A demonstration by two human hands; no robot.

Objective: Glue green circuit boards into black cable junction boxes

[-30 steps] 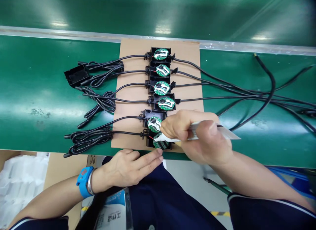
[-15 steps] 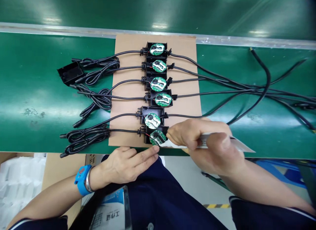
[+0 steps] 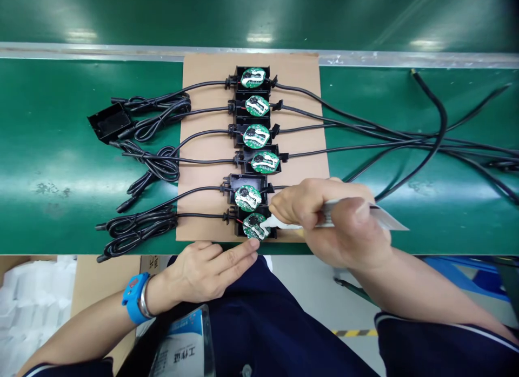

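My right hand (image 3: pixel 344 231) is closed around a white squeeze tube (image 3: pixel 387 217). The tube's nozzle tip rests on or just over the nearest round green circuit board (image 3: pixel 250 221), where white paste shows. My left hand (image 3: pixel 211 271) lies palm down with fingers stretched out, its fingertips at the near edge of that board. This board sits tilted in a black plastic box (image 3: pixel 272 232), partly covered by my right hand. Beyond it, a second board (image 3: pixel 247 197) and several more in a column, each over a black box, carry white paste strips.
Under the boxes lies a cardboard sheet (image 3: pixel 206 174) on the green table (image 3: pixel 60 166). Bundled black cables (image 3: pixel 148 223) and a loose black box (image 3: pixel 109 123) are at left. Long black cables (image 3: pixel 377 129) run right. White items (image 3: pixel 36 301) fill a carton below left.
My right hand and the tube have moved slightly up and left, bringing the nozzle further onto the nearest board. More white paste shows there. My left hand stays nearly still.
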